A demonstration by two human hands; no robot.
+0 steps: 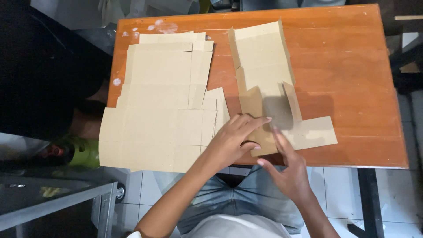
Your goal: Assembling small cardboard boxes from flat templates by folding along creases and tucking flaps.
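Flat brown cardboard box blank (269, 92) on the orange wooden surface (352, 66), near edge, right of a stack of blanks (158, 110). Left hand (231, 141) pressed flat on its lower flap, fingers spread; right hand (288, 169) open, fingertips against the fold. Probably light, stiff along panels — bends at creases, best gripped at flap edges.

Counted on the table (352, 66): cardboard and hands.
One die-cut cardboard blank (269, 75) lies apart; one stack of flat blanks (163, 105) sits beside it, sheet number impossible to tell. Two hands, left hand (231, 141) and right hand (288, 169), one wooden table.
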